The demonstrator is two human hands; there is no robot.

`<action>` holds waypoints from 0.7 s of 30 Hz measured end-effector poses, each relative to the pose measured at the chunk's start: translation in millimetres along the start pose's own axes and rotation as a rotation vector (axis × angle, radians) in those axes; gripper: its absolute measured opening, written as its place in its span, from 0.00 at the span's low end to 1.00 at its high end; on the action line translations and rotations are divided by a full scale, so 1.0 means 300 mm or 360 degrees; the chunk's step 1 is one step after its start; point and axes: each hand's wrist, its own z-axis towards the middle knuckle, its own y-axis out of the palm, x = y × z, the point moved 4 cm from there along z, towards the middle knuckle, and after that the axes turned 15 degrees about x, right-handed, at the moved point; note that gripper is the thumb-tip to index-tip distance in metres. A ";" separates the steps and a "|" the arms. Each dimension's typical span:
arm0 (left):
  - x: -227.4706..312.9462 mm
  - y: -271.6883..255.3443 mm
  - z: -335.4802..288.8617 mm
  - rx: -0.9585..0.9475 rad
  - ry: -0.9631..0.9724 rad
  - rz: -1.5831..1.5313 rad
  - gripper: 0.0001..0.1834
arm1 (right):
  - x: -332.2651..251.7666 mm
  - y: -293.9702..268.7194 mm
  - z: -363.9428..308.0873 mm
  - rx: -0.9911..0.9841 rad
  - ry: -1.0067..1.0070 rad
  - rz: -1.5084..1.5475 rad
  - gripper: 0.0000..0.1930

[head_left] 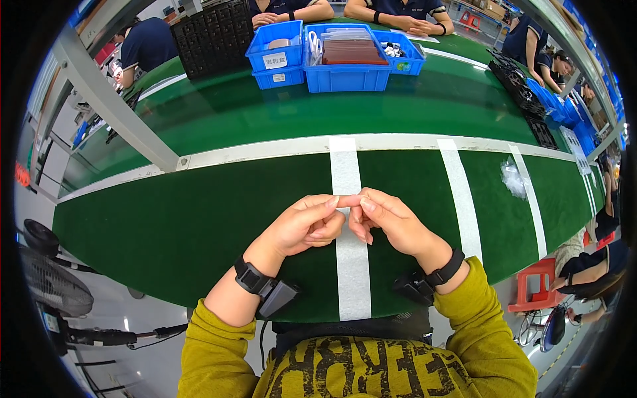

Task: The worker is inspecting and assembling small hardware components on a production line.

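Note:
My left hand [305, 224] is above the white strip [353, 272] on the green work surface. Its index finger points right, the thumb rests along it, and the other fingers are curled in. Facing it, my right hand [397, 222] pinches the tip of that finger between thumb and index finger. No object shows in either hand. Each wrist wears a black strap with a small dark device, the left device [279, 298] and the right device [416, 288] hanging beneath the wrists.
Beyond a white rail [265, 147], blue bins [348, 81] hold brown flat pieces and small parts. A black tray [213, 40] stands upright left of them. A crumpled clear plastic bag [512, 179] lies at right. A grey post [113, 99] rises at left. Several people sit around.

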 end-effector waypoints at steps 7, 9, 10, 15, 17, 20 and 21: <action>0.000 0.003 -0.001 -0.0087 -0.0044 -0.0120 0.23 | -0.011 0.007 -0.001 0.0018 -0.0097 -0.0078 0.14; 0.000 -0.001 0.000 -0.0085 -0.0046 -0.0133 0.23 | -0.009 0.008 0.001 0.0012 -0.0203 -0.0193 0.13; 0.000 -0.001 0.000 -0.0124 -0.0048 -0.0157 0.23 | -0.008 0.007 -0.001 0.0013 -0.0202 -0.0193 0.13; 0.002 -0.003 0.000 -0.0210 -0.0064 -0.0226 0.21 | 0.005 0.012 -0.005 -0.0042 -0.0208 -0.0155 0.10; 0.002 -0.004 -0.002 -0.0205 -0.0081 -0.0227 0.21 | 0.004 0.010 -0.006 -0.0055 -0.0181 -0.0158 0.10; 0.004 0.001 0.002 -0.0185 -0.0071 -0.0207 0.21 | 0.003 0.011 -0.008 -0.0068 -0.0152 -0.0148 0.09; 0.003 -0.002 0.002 -0.0184 -0.0070 -0.0207 0.21 | 0.004 0.012 -0.008 -0.0074 -0.0149 -0.0132 0.09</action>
